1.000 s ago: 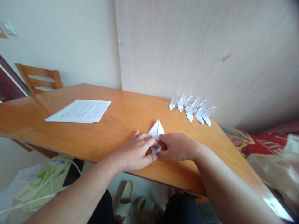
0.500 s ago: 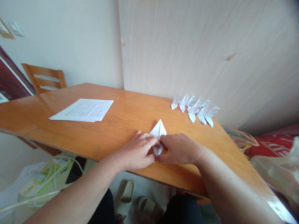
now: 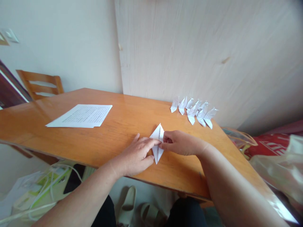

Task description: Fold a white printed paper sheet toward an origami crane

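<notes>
A white folded paper diamond lies on the wooden table near its front edge, one point facing away from me and one towards me. My left hand rests at its left side, fingers stretched out, with the fingertips pressing on the paper's middle. My right hand pinches the right edge of the paper between thumb and curled fingers. The fingers cover part of the diamond's middle.
Several folded paper cranes stand together at the table's back right. A stack of printed sheets lies on the left of the wooden table. A wooden chair is beyond. Bags sit right of the table.
My right hand has risen slightly off the paper's lower part and now pinches its right edge. More of the diamond's near point shows. The view has shifted slightly.
</notes>
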